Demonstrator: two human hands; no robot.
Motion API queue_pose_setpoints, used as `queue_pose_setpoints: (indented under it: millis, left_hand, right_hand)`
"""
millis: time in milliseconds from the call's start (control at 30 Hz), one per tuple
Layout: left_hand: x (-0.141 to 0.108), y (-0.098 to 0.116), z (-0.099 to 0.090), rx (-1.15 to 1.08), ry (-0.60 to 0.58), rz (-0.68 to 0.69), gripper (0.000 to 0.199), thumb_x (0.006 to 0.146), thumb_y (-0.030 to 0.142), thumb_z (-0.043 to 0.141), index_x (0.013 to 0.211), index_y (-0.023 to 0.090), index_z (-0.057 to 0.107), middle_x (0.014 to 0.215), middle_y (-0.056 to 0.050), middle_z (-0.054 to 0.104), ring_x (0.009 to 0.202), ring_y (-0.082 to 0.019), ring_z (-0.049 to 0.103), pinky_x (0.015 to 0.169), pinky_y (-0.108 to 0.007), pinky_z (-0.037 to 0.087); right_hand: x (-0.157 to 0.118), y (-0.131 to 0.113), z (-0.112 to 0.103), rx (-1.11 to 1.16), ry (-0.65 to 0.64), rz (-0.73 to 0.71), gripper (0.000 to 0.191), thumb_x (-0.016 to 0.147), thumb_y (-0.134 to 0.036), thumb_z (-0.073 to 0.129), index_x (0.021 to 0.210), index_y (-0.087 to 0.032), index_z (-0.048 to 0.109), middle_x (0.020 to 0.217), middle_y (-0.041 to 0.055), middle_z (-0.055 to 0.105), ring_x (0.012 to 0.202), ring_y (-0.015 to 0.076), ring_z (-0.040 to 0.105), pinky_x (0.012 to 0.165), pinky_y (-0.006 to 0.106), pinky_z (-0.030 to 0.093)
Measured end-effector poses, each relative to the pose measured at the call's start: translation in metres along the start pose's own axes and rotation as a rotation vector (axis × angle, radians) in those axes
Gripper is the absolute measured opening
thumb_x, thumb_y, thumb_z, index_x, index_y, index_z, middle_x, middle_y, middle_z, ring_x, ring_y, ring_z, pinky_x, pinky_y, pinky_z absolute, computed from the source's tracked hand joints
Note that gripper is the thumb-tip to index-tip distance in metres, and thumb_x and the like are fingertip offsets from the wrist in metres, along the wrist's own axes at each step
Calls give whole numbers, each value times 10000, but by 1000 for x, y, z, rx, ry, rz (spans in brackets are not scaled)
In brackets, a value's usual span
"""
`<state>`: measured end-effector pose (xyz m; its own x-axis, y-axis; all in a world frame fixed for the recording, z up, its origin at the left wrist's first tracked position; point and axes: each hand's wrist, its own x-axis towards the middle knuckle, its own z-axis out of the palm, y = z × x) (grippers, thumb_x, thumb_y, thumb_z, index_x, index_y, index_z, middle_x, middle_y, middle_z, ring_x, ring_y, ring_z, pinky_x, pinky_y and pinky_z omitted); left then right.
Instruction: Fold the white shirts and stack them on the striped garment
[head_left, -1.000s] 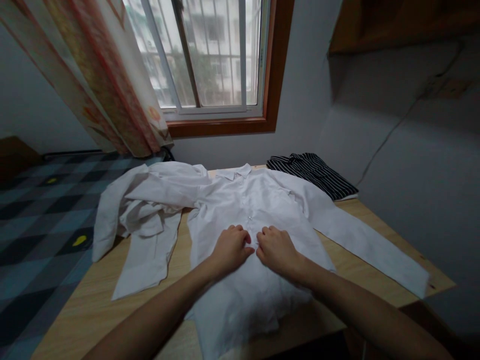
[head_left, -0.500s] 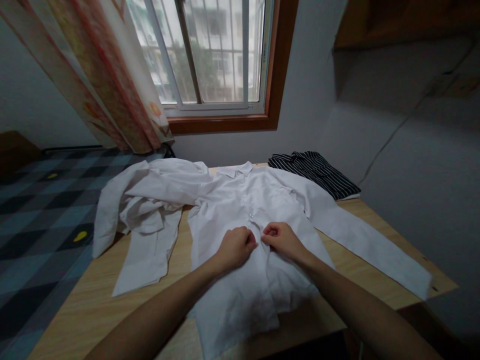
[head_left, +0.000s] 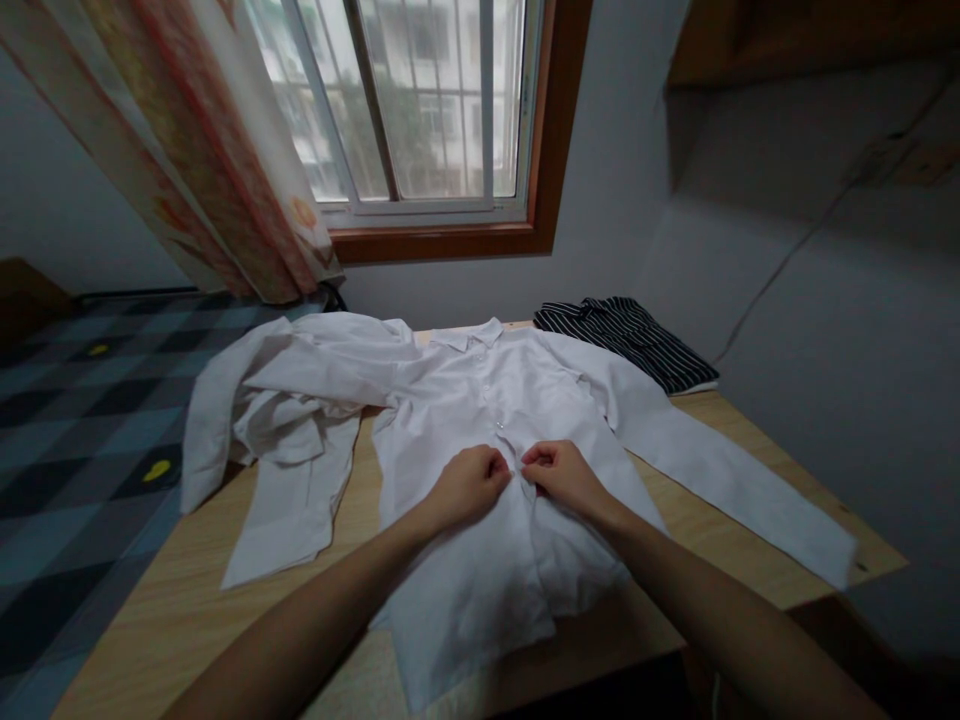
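A white button-up shirt (head_left: 442, 430) lies face up, its collar toward the window and one sleeve stretched out to the right. Along its front opening, below the middle, my left hand (head_left: 472, 480) pinches the left edge of the cloth. Just across from it, my right hand (head_left: 562, 475) pinches the other edge, fingertips close to the left ones. Whether a button sits between the fingers is too small to make out. Above my hands the front placket appears fastened, while below them the cloth hangs in loose folds past the table's near edge.
The shirt rests on a wooden table (head_left: 176, 570). More white cloth (head_left: 289, 430) is bunched at the left, and a folded black striped garment (head_left: 626, 340) lies at the back right. A checked bedspread (head_left: 82, 450) borders the table on the left; a curtain (head_left: 225, 150) hangs beside the window.
Both hands stay pinched on the shirt front, their fingertips slightly closer together. The whole view has shifted a little; the shirt and other garments lie as before.
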<state>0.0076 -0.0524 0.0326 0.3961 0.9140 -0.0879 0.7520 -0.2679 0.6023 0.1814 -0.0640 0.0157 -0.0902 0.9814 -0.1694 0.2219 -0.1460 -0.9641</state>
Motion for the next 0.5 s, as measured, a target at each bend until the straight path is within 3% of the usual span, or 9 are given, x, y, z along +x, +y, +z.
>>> queue_pose_setpoints:
  millis: [333,500]
  left_hand:
    - [7,-4,-2,-192,-87,-69,183,694,278,513,603,151,608,565,19,523,576,-128,462,531,-242,304]
    - [5,-1,-4,-171,-85,-79,183,680,273,511,584,151,608,555,16,520,574,-131,461,529,-245,298]
  right_hand:
    - [-3,1,5,-56,0,-61,41,639,-161,621,656,-150,657,502,-33,579,464,106,524,450,210,363]
    - [-2,4,7,3,1,-33,65,635,-147,637,678,-144,686,521,-24,616,479,106,551,464,206,386]
